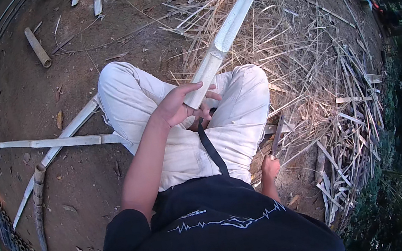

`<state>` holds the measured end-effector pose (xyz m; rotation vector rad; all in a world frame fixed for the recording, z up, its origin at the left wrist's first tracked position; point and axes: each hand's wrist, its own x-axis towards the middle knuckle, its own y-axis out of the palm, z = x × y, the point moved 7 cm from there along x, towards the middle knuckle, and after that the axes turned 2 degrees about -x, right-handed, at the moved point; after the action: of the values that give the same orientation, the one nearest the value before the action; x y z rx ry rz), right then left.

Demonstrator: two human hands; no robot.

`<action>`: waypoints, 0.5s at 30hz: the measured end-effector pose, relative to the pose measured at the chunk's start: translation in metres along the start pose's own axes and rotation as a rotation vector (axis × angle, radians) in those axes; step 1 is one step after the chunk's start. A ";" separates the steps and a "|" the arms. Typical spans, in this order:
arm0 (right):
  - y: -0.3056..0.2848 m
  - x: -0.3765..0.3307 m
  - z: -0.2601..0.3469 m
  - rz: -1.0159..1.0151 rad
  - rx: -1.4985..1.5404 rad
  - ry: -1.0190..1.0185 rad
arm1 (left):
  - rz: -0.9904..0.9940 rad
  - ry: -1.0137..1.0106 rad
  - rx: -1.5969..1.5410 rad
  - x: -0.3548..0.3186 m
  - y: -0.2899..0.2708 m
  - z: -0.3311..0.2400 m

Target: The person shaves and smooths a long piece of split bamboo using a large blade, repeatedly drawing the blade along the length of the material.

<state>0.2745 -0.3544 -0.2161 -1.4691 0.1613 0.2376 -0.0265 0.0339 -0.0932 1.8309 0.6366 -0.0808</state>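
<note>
My left hand point(182, 105) grips the near end of a long split bamboo strip point(228, 30), thumb across its pale inner face and fingers beneath. The strip slants up and away to the right, over my lap, past my knees. Down by my right hip, my right hand point(270, 167) is closed round the handle of a knife point(279, 134). Its dark blade points away from me, near the ground and well apart from the strip. A black strap point(211, 147) hangs over my light trousers point(181, 165).
Thin bamboo shavings point(278, 51) cover the ground ahead and right, with a heap of split pieces point(354, 139) farther right. Two long bamboo strips point(58, 142) cross at my left, beside a bamboo pole point(41, 217). A short bamboo tube point(37, 47) lies far left.
</note>
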 end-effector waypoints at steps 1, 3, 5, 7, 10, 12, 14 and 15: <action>-0.021 -0.001 -0.001 0.009 0.026 0.032 | -0.010 -0.015 0.048 -0.002 -0.001 0.001; -0.052 -0.002 0.007 -0.074 0.103 -0.016 | -0.032 -0.034 0.100 -0.008 -0.009 0.005; -0.091 -0.009 0.036 -0.173 0.156 -0.115 | -0.070 0.010 0.089 -0.020 -0.010 0.004; -0.113 -0.008 0.049 -0.248 0.339 -0.250 | -0.086 0.059 0.098 -0.029 -0.004 -0.002; -0.162 -0.040 0.114 -0.213 0.436 -0.456 | -0.062 0.128 0.093 -0.040 0.008 -0.006; -0.180 -0.075 0.170 -0.107 0.506 -0.714 | -0.018 0.139 0.063 -0.049 0.015 -0.003; -0.193 -0.121 0.229 -0.166 0.275 -1.113 | -0.072 0.158 0.183 -0.051 0.024 -0.007; -0.189 -0.135 0.249 -0.142 0.190 -1.234 | -0.104 0.174 0.242 -0.053 0.028 -0.008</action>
<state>0.1838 -0.1308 0.0239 -0.9297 -0.8865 0.9297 -0.0603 0.0146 -0.0471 2.0520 0.8753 -0.0706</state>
